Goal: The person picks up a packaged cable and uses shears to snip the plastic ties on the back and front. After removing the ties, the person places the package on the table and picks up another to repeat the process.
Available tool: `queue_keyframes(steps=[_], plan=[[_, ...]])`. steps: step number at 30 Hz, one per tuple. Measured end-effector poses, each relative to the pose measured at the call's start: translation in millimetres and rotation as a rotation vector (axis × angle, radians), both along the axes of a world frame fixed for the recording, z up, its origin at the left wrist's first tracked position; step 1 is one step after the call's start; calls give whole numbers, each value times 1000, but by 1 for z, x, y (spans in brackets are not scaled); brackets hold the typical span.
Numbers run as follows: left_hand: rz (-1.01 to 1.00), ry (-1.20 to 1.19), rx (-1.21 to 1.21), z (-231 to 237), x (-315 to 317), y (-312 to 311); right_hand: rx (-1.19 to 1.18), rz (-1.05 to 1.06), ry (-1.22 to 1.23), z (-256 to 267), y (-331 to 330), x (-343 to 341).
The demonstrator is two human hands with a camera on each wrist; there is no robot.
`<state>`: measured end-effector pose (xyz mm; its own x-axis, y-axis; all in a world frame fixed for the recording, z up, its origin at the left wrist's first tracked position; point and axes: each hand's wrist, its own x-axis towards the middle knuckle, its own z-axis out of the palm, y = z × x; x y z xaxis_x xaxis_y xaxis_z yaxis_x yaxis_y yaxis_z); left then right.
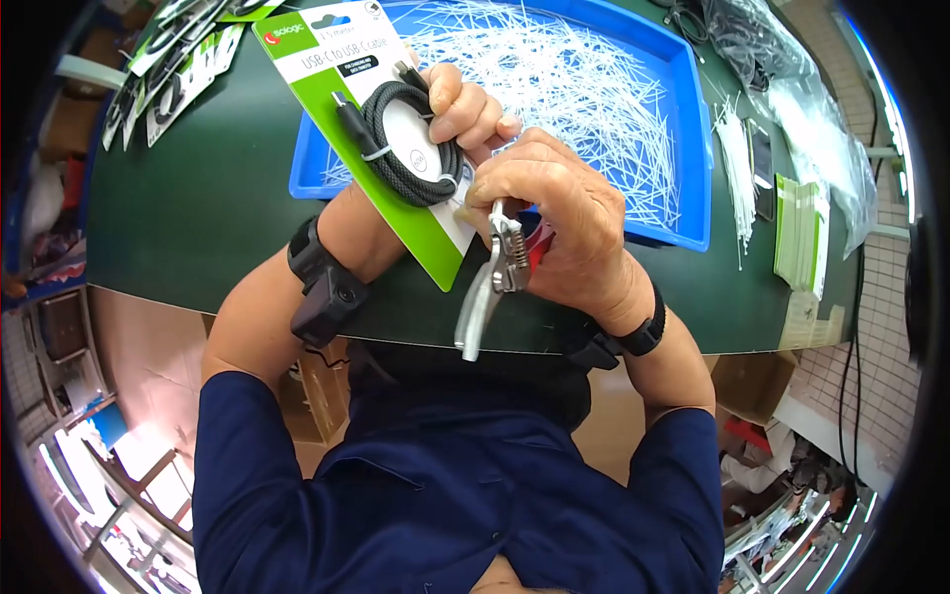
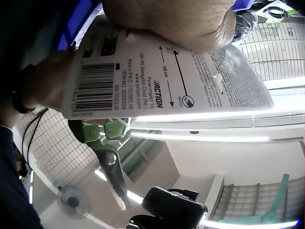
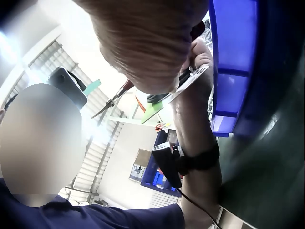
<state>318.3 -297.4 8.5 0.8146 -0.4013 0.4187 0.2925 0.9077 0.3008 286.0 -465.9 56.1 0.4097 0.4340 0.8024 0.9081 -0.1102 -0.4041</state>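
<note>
My left hand (image 1: 463,107) holds a green and white USB-C cable card (image 1: 431,247) at its right side, fingers over the front edge. On it lies a coiled black braided cable (image 1: 401,183), bound with white cable ties. The printed back of the card faces the left wrist view, with a barcode (image 2: 95,86). My right hand (image 1: 569,213) grips a metal spring-loaded hand tool (image 1: 507,257) with a lever pointing down toward me and a bit of red beside the palm. The tool's front end is hidden behind my fingers, close to the card's right edge.
Behind both hands stands a blue tray (image 1: 698,158) full of loose white cable ties (image 1: 554,79). More packaged cables (image 1: 188,79) lie at the back left of the green table (image 1: 218,188). To the right are a bundle of ties (image 1: 734,168), stacked cards (image 1: 798,238) and clear plastic bags (image 1: 821,139).
</note>
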Motion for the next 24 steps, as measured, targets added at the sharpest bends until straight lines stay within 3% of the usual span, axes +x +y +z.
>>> queue_keyframes(steps=[4,7,12,14,19,22,24], plan=[[18,66,-8,19,13,32,22,69,117,9,-3,-8],[55,85,-6,45,13,62,-107,-34,283,16,-14,-10],[173,155,-24,64,-17,105,-104,-113,311,16,-25,-4],[233,157,-15,71,-39,120,-153,-260,302,20,-26,-5],[691,109,383,72,-119,203,-282,-497,398,23,-46,0],[849,61,426,32,-183,288,-283,-556,441,21,-53,3],[1054,78,597,-8,-239,365,-287,-602,472,18,-55,5]])
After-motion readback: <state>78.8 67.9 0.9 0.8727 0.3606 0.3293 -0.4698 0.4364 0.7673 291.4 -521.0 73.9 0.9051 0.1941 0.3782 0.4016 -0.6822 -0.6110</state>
